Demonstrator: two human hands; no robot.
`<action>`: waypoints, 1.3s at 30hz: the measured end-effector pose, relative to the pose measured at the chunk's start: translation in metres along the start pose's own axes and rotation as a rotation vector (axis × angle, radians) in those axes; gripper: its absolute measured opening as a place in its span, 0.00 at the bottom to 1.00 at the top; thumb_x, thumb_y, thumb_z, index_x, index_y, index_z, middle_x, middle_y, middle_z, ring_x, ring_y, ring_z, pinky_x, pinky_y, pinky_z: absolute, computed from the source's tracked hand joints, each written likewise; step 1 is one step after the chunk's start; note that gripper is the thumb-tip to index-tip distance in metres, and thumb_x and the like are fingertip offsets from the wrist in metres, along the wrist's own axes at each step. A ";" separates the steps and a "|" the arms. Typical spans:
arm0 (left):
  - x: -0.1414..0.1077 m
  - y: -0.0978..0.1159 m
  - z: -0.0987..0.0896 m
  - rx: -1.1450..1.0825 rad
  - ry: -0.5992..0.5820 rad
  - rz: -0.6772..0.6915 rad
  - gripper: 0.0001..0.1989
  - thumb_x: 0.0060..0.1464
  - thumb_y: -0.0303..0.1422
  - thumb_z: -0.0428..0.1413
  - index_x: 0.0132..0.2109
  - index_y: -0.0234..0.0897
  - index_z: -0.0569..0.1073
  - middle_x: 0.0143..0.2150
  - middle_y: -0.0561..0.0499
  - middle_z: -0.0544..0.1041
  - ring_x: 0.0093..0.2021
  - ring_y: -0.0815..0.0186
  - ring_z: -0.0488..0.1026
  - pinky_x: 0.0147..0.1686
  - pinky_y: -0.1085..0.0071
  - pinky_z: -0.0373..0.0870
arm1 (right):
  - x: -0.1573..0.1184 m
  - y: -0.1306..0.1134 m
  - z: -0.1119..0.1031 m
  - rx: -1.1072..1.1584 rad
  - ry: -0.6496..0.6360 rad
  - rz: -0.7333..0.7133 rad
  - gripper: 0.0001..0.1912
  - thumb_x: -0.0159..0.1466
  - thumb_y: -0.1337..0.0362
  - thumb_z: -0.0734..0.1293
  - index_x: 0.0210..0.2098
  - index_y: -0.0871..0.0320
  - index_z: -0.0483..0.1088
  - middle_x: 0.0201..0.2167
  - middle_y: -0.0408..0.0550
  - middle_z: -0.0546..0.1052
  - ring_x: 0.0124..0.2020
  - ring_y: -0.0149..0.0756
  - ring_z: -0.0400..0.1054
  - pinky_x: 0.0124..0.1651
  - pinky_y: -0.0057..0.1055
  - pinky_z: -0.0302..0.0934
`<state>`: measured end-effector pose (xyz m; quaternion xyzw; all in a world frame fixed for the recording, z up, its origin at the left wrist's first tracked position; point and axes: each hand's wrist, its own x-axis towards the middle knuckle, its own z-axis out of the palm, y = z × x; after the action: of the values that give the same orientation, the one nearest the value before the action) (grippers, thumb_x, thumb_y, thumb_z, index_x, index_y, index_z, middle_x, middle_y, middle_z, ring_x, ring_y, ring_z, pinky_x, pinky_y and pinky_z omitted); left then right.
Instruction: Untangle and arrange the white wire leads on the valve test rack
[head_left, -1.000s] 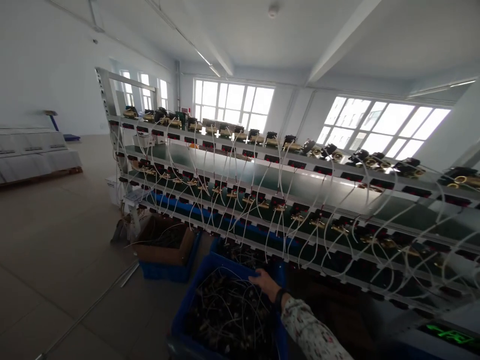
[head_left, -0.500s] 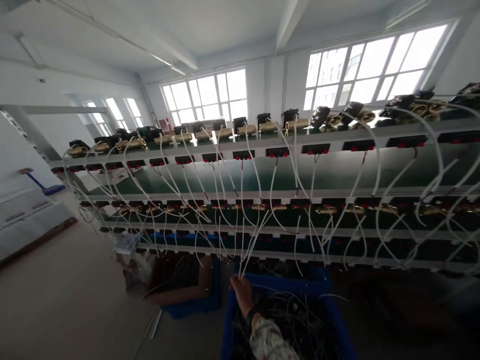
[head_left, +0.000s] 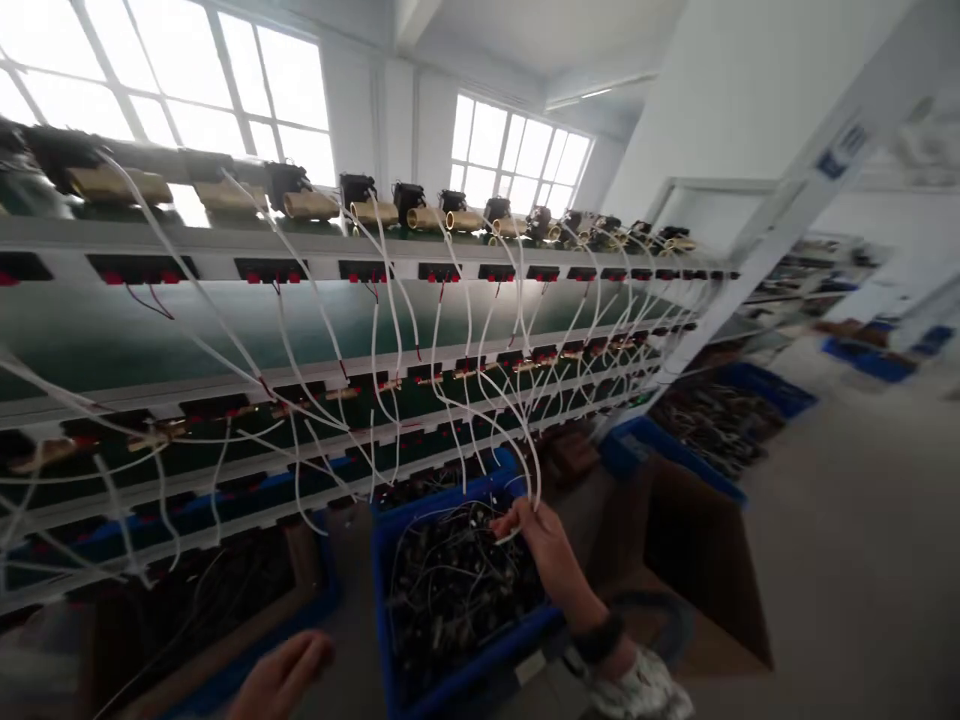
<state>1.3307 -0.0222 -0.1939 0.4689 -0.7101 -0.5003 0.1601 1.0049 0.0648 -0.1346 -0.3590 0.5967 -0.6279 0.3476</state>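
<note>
White wires: a bunch of thin white wires [head_left: 517, 455] hung from the rack down to the right hand, their lower ends just above the blue bin.
Right hand: the right hand [head_left: 546, 540] reached over the bin's far right corner, fingers [head_left: 513, 520] pinched shut on the hanging wire ends; a dark band sat on the wrist.
Blue bin: the blue bin [head_left: 480, 668] stood on the floor under the rack, filled with a tangle of dark parts and wires [head_left: 450, 585].
Left hand: the left hand [head_left: 281, 680] was low at the frame's bottom edge, left of the bin, fingers loosely spread, holding nothing.
Rack: the tiered rack [head_left: 315, 330] carried brass fittings [head_left: 375, 212] along its top shelf.
Surroundings: a cardboard box [head_left: 690, 560] stood right of the bin, and another blue bin [head_left: 742, 385] lay beyond it.
</note>
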 end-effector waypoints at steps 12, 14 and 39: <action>0.137 0.162 0.011 0.404 -0.113 1.072 0.39 0.45 0.23 0.56 0.63 0.46 0.52 0.65 0.49 0.49 0.65 0.56 0.41 0.60 0.52 0.50 | 0.030 -0.088 0.044 0.547 0.109 0.093 0.09 0.56 0.59 0.68 0.29 0.58 0.67 0.15 0.37 0.68 0.22 0.33 0.69 0.40 0.36 0.64; 0.152 0.178 0.022 0.450 -0.177 1.137 0.37 0.44 0.22 0.56 0.61 0.46 0.56 0.65 0.49 0.50 0.65 0.55 0.39 0.60 0.50 0.48 | 0.028 -0.088 0.041 0.621 0.137 0.122 0.08 0.57 0.60 0.68 0.28 0.58 0.67 0.15 0.35 0.67 0.20 0.30 0.67 0.41 0.35 0.64; 0.250 0.228 0.048 0.223 -0.810 0.948 0.12 0.57 0.37 0.46 0.35 0.33 0.69 0.31 0.50 0.71 0.32 0.66 0.66 0.31 0.73 0.57 | 0.099 -0.040 0.053 0.681 0.811 -0.226 0.10 0.56 0.58 0.68 0.28 0.59 0.69 0.28 0.46 0.77 0.26 0.28 0.65 0.26 0.24 0.57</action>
<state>1.0544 -0.1878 -0.0797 -0.1092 -0.8927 -0.4359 0.0331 1.0007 -0.0455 -0.0894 -0.0168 0.4032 -0.9075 0.1162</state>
